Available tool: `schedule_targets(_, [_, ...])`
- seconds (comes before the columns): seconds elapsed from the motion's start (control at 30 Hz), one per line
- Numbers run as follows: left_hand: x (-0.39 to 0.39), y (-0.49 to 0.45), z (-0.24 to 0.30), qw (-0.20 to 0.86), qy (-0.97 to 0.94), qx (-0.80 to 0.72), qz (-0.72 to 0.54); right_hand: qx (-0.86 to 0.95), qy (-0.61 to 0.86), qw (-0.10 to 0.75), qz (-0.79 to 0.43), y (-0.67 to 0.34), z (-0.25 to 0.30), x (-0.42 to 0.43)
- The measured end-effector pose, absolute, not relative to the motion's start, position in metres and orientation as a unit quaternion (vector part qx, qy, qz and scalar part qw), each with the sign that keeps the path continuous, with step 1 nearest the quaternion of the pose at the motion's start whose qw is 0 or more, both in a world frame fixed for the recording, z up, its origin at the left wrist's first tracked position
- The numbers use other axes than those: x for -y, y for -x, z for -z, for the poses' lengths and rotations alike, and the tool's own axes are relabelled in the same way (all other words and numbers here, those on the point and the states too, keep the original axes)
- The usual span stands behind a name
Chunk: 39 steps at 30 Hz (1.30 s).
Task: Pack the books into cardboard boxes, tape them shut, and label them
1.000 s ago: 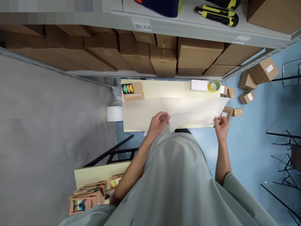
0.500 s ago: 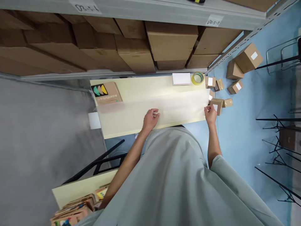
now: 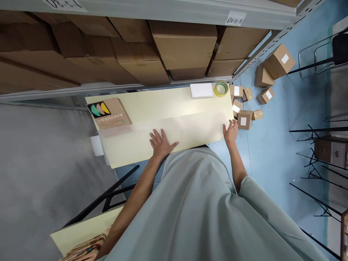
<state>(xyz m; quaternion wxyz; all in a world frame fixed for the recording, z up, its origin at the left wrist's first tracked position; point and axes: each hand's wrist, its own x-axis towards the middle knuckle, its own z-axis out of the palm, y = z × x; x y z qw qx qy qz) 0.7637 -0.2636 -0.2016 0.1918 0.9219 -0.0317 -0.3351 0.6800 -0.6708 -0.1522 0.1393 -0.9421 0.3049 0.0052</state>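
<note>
My left hand (image 3: pixel 161 145) lies open with its fingers spread near the front edge of the cream table (image 3: pixel 157 99). Under and around it stretches a sheet of clear film (image 3: pixel 190 125), faint against the tabletop; its left part overlaps the lower edge of a brown, book-like item (image 3: pixel 116 110) with coloured half circles on a black panel. At the table's right edge is my right hand (image 3: pixel 230 133), fingers apart, near the film's right end. Whether its fingertips touch the film I cannot tell.
A white box (image 3: pixel 201 91) and a roll of tape (image 3: pixel 221 88) sit at the table's back edge. Behind stands a shelf of cardboard boxes (image 3: pixel 187 47). Small cartons (image 3: pixel 244 119) lie on the floor to the right. A lower surface at left holds a stack of books (image 3: pixel 87 248).
My left hand has moved left and its curled fingers have spread out. My right hand's fingers have opened at the table's right edge. The view has shifted slightly.
</note>
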Motion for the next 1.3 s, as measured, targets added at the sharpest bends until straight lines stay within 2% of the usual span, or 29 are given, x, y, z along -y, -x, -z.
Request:
schedule_targets(0.13, [0.273,-0.755,0.207,0.223,-0.932,0.01,0.285,-0.214,0.966,0.134,-0.063,-0.7,0.162,0.622])
schedule_targets(0.33, [0.271,-0.763,0.203,0.262,-0.946,-0.013,0.191,-0.239,0.955,0.134,-0.116,-0.721,0.189,0.608])
schedule_targets(0.6, [0.255,-0.767,0.218,0.262,-0.949,-0.022,0.173,-0.254,0.958,0.094,-0.091,-0.718,0.21,0.613])
schedule_targets(1.3, [0.254,-0.765,0.229,0.253,-0.944,-0.074,0.198,-0.26,0.961,0.078,-0.057,-0.715,0.224,0.615])
